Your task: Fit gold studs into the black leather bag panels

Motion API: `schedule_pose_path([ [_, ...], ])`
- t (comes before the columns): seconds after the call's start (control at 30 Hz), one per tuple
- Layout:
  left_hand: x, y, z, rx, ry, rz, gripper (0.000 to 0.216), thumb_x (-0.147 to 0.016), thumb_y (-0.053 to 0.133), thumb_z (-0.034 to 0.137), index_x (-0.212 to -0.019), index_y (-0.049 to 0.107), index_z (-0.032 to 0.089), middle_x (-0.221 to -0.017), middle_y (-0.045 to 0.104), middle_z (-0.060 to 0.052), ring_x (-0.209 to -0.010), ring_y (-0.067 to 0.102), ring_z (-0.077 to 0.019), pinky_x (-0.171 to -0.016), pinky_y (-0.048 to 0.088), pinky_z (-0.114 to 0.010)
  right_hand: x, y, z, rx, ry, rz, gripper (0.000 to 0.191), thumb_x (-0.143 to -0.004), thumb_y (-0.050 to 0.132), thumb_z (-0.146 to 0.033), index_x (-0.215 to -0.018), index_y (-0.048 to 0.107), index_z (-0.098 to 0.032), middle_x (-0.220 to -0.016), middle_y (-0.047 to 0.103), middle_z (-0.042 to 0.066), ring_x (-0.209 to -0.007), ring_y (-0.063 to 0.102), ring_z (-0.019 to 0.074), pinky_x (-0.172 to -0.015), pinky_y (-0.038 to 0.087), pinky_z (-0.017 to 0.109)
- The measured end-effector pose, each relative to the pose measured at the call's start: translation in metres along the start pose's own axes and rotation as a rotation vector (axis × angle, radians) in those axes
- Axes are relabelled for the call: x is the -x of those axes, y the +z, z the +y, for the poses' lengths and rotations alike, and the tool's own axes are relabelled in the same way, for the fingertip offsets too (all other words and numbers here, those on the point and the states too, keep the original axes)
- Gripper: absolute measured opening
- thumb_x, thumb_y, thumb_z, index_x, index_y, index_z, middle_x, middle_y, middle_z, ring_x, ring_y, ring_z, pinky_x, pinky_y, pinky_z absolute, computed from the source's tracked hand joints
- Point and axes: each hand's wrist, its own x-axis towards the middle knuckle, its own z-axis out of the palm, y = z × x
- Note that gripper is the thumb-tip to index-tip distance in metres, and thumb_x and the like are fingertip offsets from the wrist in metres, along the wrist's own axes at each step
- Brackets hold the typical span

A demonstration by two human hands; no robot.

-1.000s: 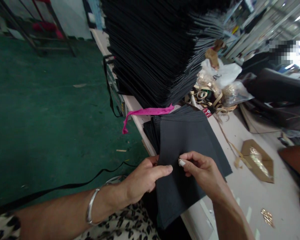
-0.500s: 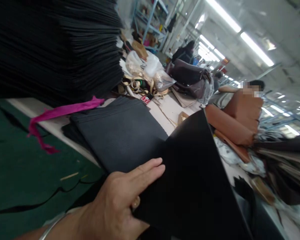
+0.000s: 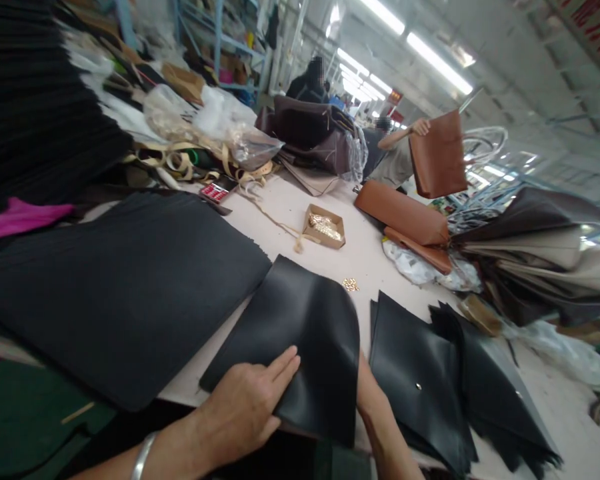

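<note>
A black leather panel (image 3: 290,313) lies in front of me at the table edge, its right side curving upward. My left hand (image 3: 253,400) rests on its near part, fingers stretched out over the surface. At the panel's raised right edge is my right hand (image 3: 370,387), its fingers hidden behind the leather. To the left spreads a stack of black leather panels (image 3: 125,287). On the right lie more black panels (image 3: 410,373), one bearing a small metal fitting (image 3: 419,386). Beyond my panel are a small pile of gold-coloured pieces (image 3: 350,285) and a cardboard box (image 3: 336,241) holding similar pieces.
A tall black stack (image 3: 35,113) rises at far left beside a pink strip (image 3: 25,219). Plastic bags (image 3: 220,113) and dark bags (image 3: 310,133) stand at the back. Brown leather pieces (image 3: 405,217) lie right of the box. Behind them, a person holds up a brown bag (image 3: 439,157).
The view has swung right. The black panel, steeply raised before, now lies lower on the table. My left hand stays on it, and my right arm has come into view.
</note>
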Motion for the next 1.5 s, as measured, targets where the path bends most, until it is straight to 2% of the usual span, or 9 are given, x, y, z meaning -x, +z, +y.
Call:
schedule_pose_path([
  [0.17,-0.004,0.001,0.002,-0.004,-0.04,-0.06,0.082,-0.066,0.055,0.011,-0.147,0.043,0.01,-0.156,0.037,-0.014,-0.1,0.069,-0.0283,-0.088,0.058,-0.045,-0.041,-0.051,0.039,0.599,0.052,0.038,0.033,-0.089,0.05,-0.017,-0.114,0.071,-0.017,-0.113,0.072,0.011,-0.104,0.066,0.0242,-0.095,0.049,0.035],
  [0.27,-0.004,0.003,-0.001,-0.001,-0.043,-0.075,0.079,-0.069,0.058,0.014,-0.147,0.043,0.011,-0.156,0.038,-0.013,-0.103,0.068,-0.0274,-0.089,0.057,-0.043,-0.078,-0.071,0.06,0.687,0.131,0.108,0.037,-0.089,0.049,-0.02,-0.117,0.07,-0.011,-0.11,0.073,0.014,-0.101,0.068,0.0254,-0.095,0.048,0.036],
  [0.43,-0.002,0.009,-0.006,0.01,-0.026,-0.073,0.077,-0.074,0.064,0.019,-0.148,0.041,0.012,-0.156,0.038,-0.014,-0.106,0.066,-0.029,-0.09,0.056,-0.043,-0.122,-0.068,0.072,0.828,0.146,0.011,0.036,-0.089,0.051,-0.025,-0.116,0.073,-0.017,-0.104,0.076,0.011,-0.095,0.07,0.0234,-0.086,0.048,0.03],
  [0.63,0.001,0.012,-0.009,0.019,0.013,-0.087,0.078,-0.08,0.068,0.031,-0.149,0.038,0.011,-0.157,0.034,-0.016,-0.102,0.067,-0.0293,-0.085,0.057,-0.043,-0.146,-0.067,0.071,0.933,0.195,-0.121,0.032,-0.086,0.051,-0.021,-0.1,0.08,-0.02,-0.089,0.078,0.012,-0.089,0.071,0.0239,-0.078,0.046,0.027],
  [0.8,0.0,0.013,-0.008,0.019,0.028,-0.075,0.079,-0.082,0.07,0.039,-0.149,0.039,0.012,-0.156,0.036,-0.017,-0.099,0.067,-0.0288,-0.083,0.057,-0.042,-0.155,-0.067,0.068,0.952,0.263,-0.129,0.031,-0.074,0.057,-0.014,-0.093,0.081,-0.019,-0.081,0.077,0.013,-0.085,0.072,0.0246,-0.073,0.045,0.027],
  [0.93,0.0,0.011,-0.009,0.002,0.058,-0.033,0.079,-0.081,0.071,0.044,-0.146,0.043,0.009,-0.154,0.04,-0.018,-0.094,0.068,-0.0268,-0.079,0.056,-0.04,-0.159,-0.062,0.066,0.936,0.284,-0.067,0.025,-0.077,0.057,-0.02,-0.086,0.079,-0.011,-0.085,0.075,0.021,-0.087,0.071,0.0293,-0.077,0.047,0.032],
  [1.17,0.002,0.01,-0.009,-0.094,0.13,0.139,0.073,-0.081,0.07,0.05,-0.137,0.051,0.008,-0.143,0.056,-0.014,-0.083,0.067,-0.0222,-0.066,0.052,-0.036,-0.122,-0.061,0.045,0.667,0.269,-0.053,0.033,-0.084,0.054,-0.031,-0.097,0.075,-0.01,-0.084,0.075,0.016,-0.081,0.071,0.0263,-0.077,0.052,0.034],
  [1.37,0.004,0.012,-0.009,-0.13,0.147,0.201,0.064,-0.081,0.069,0.05,-0.128,0.057,0.009,-0.126,0.064,-0.012,-0.074,0.063,-0.0207,-0.059,0.047,-0.036,-0.024,-0.004,0.0,0.18,0.221,-0.308,0.039,-0.086,0.06,-0.05,-0.096,0.072,-0.015,-0.079,0.073,0.006,-0.068,0.067,0.0178,-0.063,0.052,0.027],
  [1.5,0.004,0.015,-0.009,-0.134,0.17,0.232,0.057,-0.083,0.065,0.048,-0.125,0.058,0.009,-0.114,0.067,-0.012,-0.071,0.061,-0.0208,-0.055,0.042,-0.036,0.007,0.023,-0.025,0.21,0.16,-0.373,0.026,-0.088,0.06,-0.041,-0.09,0.073,-0.019,-0.078,0.072,0.003,-0.068,0.063,0.0159,-0.061,0.048,0.024],
])
